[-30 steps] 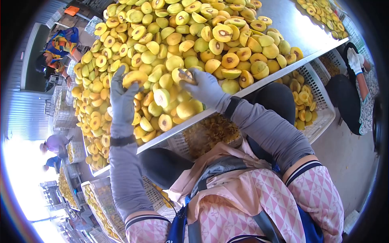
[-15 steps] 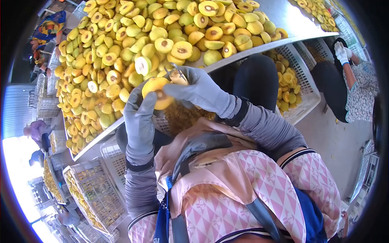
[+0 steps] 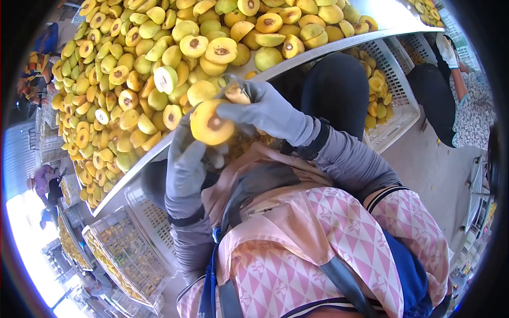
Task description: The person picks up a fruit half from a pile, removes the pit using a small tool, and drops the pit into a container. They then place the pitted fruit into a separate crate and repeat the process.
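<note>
A halved yellow peach, its cut face with a brown centre turned up, is held before my chest. My gloved left hand grips it from the left side, its fingers partly hidden and blurred. My gloved right hand is closed around a small tool with a tan handle and what looks like a curved metal end. My right thumb touches the peach's cut face. Beyond both hands, a heap of halved peaches covers a metal-edged table.
White crates stand at right and at lower left, both holding peach halves. My knee sits under the table edge. A co-worker in a patterned top is at right; other people are at far left.
The view has shifted, so the heap sits higher and further left. Both hands still hold the peach half and the tool; the peach's cut face has turned more toward me.
</note>
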Available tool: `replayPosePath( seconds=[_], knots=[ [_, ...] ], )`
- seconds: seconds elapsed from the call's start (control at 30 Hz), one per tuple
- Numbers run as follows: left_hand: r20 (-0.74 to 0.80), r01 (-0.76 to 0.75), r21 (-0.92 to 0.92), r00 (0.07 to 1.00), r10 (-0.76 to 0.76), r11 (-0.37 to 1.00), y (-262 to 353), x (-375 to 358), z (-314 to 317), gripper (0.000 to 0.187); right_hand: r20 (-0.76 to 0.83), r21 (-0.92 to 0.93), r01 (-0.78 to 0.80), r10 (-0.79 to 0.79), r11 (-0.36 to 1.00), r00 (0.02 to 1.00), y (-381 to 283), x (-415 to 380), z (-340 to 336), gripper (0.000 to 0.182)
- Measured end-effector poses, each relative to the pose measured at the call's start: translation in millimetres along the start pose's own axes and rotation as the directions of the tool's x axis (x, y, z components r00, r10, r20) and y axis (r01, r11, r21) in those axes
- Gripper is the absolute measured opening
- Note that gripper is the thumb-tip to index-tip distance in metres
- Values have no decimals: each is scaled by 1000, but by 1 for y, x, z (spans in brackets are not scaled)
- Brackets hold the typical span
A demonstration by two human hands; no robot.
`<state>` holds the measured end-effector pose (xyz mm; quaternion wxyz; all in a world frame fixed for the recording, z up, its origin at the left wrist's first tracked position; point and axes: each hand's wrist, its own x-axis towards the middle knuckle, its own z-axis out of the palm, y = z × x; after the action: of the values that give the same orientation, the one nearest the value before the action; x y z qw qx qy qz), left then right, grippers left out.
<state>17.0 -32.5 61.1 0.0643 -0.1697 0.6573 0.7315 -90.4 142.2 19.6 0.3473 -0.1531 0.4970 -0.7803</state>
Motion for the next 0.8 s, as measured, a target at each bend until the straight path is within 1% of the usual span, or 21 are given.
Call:
replayPosePath(
  seconds=[0.03,0.07,0.1,0.13,0.2,0.23,0.27,0.3,0.33,0.37,0.4,0.43,0.47,0.53,0.57,0.63,0.67,0.8],
  knots=[
    [42,162,-163,987,-157,973,0,-1,-1,39,56,-121,123,-117,985,992,3,1,-1,35],
    [41,192,-158,981,-188,968,1,-1,1,41,128,-232,250,-225,940,966,6,3,-1,37],
    [41,221,-152,975,-217,963,3,2,4,43,211,-328,378,-323,866,923,7,4,-1,38],
    [44,247,-143,969,-244,958,3,7,5,46,208,-469,353,-287,810,935,8,4,-1,38],
    [160,216,-253,971,-179,943,-10,16,-9,43,180,-718,283,-223,636,958,4,0,-2,37],
    [21,131,-425,991,-135,896,-22,18,1,37,65,-686,216,-237,695,969,2,-3,2,31],
    [10,-97,-88,995,99,991,-25,18,3,29,73,-657,282,-313,699,947,3,-2,-2,32],
    [-2,-314,381,940,340,870,-25,19,7,27,79,-626,347,-386,698,919,4,-3,-8,34],
    [-13,-386,696,836,549,605,-24,20,12,31,101,-616,351,-371,705,923,4,-6,-10,33],
    [-62,-426,662,788,612,616,-33,24,10,36,123,-605,354,-356,713,926,4,-9,-11,32],
    [-110,-434,648,760,641,626,-33,27,12,35,146,-595,357,-340,720,929,3,-12,-12,31],
    [-162,-439,611,745,647,658,-31,27,14,34,259,-690,503,-472,520,843,20,-11,-10,29],
    [-236,-419,531,762,603,737,-27,27,20,33,386,-741,609,-563,282,731,30,-12,-7,27],
    [-345,-397,409,767,541,822,-23,27,32,33,269,-778,479,-473,407,839,15,-28,10,23],
    [-379,-391,369,765,521,843,-21,27,36,33,254,-800,456,-469,389,846,19,-28,12,24],
    [-404,-386,346,762,507,855,-21,27,41,33,230,-809,435,-468,395,853,23,-25,13,24],
    [-408,-384,341,762,503,858,-21,28,42,33,221,-797,435,-469,419,855,24,-24,13,25],
    [-417,-371,323,770,483,870,-21,28,47,36,224,-789,434,-455,435,862,30,-23,9,26]
  ],
)
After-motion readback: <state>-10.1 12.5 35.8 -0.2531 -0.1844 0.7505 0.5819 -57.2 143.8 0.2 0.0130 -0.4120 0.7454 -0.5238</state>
